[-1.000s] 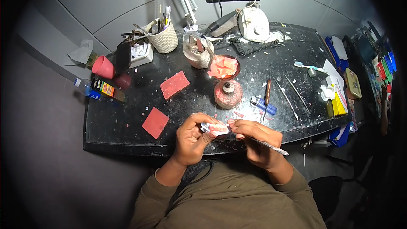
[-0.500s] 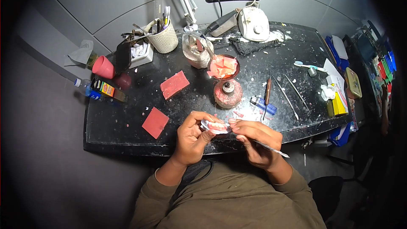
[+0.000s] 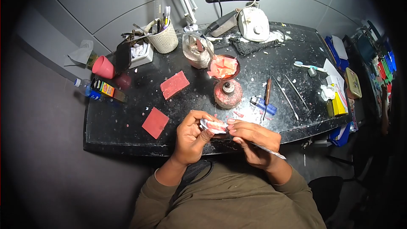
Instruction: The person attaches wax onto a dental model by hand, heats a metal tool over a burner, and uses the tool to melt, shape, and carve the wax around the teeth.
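Observation:
My left hand (image 3: 190, 140) is closed round the side of a white dental cast (image 3: 215, 126) with pink wax and a row of teeth on it, held just above the desk's front edge. My right hand (image 3: 259, 141) grips a slim metal wax carver (image 3: 271, 151), whose handle end sticks out past the palm toward the lower right. Its fingertips meet the cast's right side and hide the working tip. Beyond the hands stands a red-stained spirit burner (image 3: 228, 94), with pink wax scraps (image 3: 238, 114) in front of it.
Two pink wax sheets (image 3: 155, 123) lie at left. A bowl of wax pieces (image 3: 223, 67) is behind the burner. Right of it are a blue lighter (image 3: 263, 105), a brown-handled tool (image 3: 268, 91) and two metal instruments (image 3: 287, 97). A white motor unit (image 3: 254, 24) stands at the back.
The dental cast has turned and tilted slightly in my left hand. My right hand has shifted a little left, and the carver's handle end has moved with it.

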`<action>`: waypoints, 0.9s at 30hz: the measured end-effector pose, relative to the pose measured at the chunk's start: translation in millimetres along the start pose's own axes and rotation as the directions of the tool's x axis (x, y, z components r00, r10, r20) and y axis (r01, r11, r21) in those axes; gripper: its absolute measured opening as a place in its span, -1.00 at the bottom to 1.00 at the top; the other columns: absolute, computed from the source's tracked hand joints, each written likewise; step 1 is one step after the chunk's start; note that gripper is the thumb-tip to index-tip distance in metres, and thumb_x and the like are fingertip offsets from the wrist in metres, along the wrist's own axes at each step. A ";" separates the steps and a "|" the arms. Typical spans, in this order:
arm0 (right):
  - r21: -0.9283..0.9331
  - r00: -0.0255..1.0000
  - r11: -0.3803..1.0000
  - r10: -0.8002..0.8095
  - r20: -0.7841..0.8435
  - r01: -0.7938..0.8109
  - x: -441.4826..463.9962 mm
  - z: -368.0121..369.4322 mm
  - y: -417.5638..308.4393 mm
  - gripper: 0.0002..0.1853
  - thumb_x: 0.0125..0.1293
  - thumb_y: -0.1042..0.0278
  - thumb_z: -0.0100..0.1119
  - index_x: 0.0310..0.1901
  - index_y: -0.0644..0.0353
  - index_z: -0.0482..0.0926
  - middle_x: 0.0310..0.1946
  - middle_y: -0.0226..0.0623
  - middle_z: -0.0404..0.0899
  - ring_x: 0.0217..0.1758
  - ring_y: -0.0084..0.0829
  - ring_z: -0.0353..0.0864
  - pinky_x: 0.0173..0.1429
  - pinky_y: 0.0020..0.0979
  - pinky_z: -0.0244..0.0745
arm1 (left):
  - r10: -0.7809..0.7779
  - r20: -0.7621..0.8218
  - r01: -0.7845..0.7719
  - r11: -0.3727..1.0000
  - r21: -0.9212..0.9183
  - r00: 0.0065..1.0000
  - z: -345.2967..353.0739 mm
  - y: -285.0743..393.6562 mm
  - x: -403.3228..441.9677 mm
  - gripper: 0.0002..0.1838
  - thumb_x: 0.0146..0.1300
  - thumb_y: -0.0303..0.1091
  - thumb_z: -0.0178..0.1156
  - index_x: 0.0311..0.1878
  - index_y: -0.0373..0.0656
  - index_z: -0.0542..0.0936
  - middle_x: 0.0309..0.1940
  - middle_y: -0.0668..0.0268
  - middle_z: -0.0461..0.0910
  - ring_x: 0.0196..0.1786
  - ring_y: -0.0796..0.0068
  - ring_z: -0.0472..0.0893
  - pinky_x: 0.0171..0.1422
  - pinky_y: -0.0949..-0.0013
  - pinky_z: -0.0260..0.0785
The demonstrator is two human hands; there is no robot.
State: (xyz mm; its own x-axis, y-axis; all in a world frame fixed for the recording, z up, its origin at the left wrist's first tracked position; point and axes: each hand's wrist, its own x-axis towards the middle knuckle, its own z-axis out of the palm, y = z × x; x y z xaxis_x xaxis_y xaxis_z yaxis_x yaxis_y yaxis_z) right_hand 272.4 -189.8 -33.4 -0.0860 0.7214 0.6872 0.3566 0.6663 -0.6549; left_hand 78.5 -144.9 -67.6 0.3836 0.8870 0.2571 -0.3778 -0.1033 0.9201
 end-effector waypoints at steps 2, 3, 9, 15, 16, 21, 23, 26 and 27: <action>-0.006 1.000 1.000 0.005 0.003 -0.005 -0.6 0.2 0.0 -0.83 0.14 0.67 0.37 -0.21 0.38 0.68 -0.25 -0.10 0.72 -0.09 -0.19 0.77 -0.04 -0.35 0.67 | -0.005 0.004 0.005 1.000 -0.007 1.000 -0.2 0.5 -0.1 -0.62 0.36 -0.30 0.31 0.04 -0.30 0.39 -0.08 0.06 0.59 0.00 0.41 0.61 0.15 0.33 0.51; -0.006 1.000 1.000 0.007 -0.007 -0.007 -1.4 0.8 0.9 -0.84 0.15 0.67 0.36 -0.21 0.38 0.68 -0.25 -0.10 0.72 -0.09 -0.19 0.77 -0.04 -0.35 0.67 | -0.005 0.004 0.005 1.000 -0.007 1.000 0.0 0.4 -0.1 -0.62 0.36 -0.30 0.31 0.04 -0.30 0.39 -0.08 0.06 0.59 0.00 0.41 0.61 0.15 0.33 0.51; -0.040 0.999 0.999 0.017 -0.049 -0.019 -3.0 3.3 3.9 -0.86 0.18 0.69 0.31 -0.21 0.39 0.65 -0.25 -0.08 0.72 -0.12 -0.19 0.77 -0.03 -0.36 0.66 | -0.008 0.002 0.008 1.000 -0.015 1.000 0.6 0.4 -1.0 -0.63 0.36 -0.31 0.30 0.05 -0.31 0.39 -0.08 0.04 0.59 0.01 0.39 0.63 0.15 0.32 0.53; 0.055 0.979 0.991 0.130 -0.157 -0.123 -11.9 9.0 12.4 -0.92 0.32 0.67 0.19 -0.18 0.44 0.62 -0.22 -0.04 0.72 -0.11 -0.16 0.77 0.06 -0.29 0.65 | 0.047 0.034 -0.048 0.998 0.030 0.998 1.2 0.7 0.9 -0.66 0.37 -0.34 0.28 0.03 -0.30 0.38 -0.05 -0.01 0.57 0.06 0.28 0.62 0.21 0.21 0.51; 0.173 0.952 0.971 0.204 -0.230 -0.166 -13.5 10.4 13.9 -0.92 0.37 0.65 0.16 -0.17 0.44 0.61 -0.21 -0.02 0.73 -0.09 -0.14 0.77 0.09 -0.26 0.65 | 0.052 0.039 -0.054 0.998 0.038 0.998 2.5 1.6 1.1 -0.67 0.37 -0.35 0.27 0.03 -0.30 0.39 -0.05 0.00 0.56 0.08 0.27 0.61 0.22 0.20 0.50; 0.122 0.990 0.992 0.044 -0.135 -0.027 -6.9 -0.5 8.1 -0.86 0.39 0.56 0.18 -0.08 0.40 0.60 -0.18 0.03 0.73 0.02 -0.04 0.74 0.21 -0.17 0.60 | 0.084 0.052 -0.087 0.995 0.058 0.995 5.4 0.6 0.7 -0.72 0.39 -0.39 0.25 0.01 -0.28 0.40 -0.05 0.01 0.55 0.11 0.26 0.59 0.23 0.21 0.49; -0.136 0.998 0.989 -0.044 0.051 0.051 -1.3 -2.6 4.9 -0.81 0.33 0.56 0.24 -0.04 0.35 0.61 -0.18 0.02 0.73 0.03 0.00 0.73 0.17 -0.15 0.61 | 0.145 0.068 -0.152 0.980 0.124 0.987 5.6 -1.2 -0.8 -0.73 0.39 -0.41 0.24 0.02 -0.28 0.41 -0.05 0.02 0.55 0.14 0.26 0.58 0.22 0.22 0.50; -0.242 1.000 0.970 0.003 -0.003 -0.004 -0.1 -3.1 11.4 -0.73 0.23 0.57 0.32 -0.02 0.28 0.64 -0.09 0.01 0.70 0.00 -0.01 0.73 0.08 -0.19 0.64 | 0.138 0.074 -0.148 0.977 0.156 0.988 7.4 -0.6 -0.8 -0.72 0.40 -0.41 0.23 0.03 -0.30 0.40 -0.06 0.04 0.56 0.12 0.26 0.59 0.23 0.21 0.50; -0.284 1.000 0.959 -0.008 -0.022 0.001 0.6 -4.1 12.7 -0.73 0.21 0.57 0.33 -0.03 0.27 0.65 -0.06 0.00 0.69 -0.03 -0.06 0.74 0.04 -0.22 0.65 | 0.140 0.073 -0.150 0.976 0.158 0.987 6.7 -0.3 -0.6 -0.72 0.40 -0.41 0.23 0.03 -0.30 0.40 -0.06 0.04 0.56 0.12 0.26 0.59 0.23 0.21 0.50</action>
State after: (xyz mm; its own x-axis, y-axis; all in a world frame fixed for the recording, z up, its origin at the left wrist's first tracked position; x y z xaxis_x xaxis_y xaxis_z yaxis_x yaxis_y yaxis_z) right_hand 280.7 -181.7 -40.0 -0.0680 0.7116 0.6993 0.6059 0.5863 -0.5377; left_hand 84.0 -148.4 -66.1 0.3870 0.8286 0.4045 -0.2934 -0.3052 0.9060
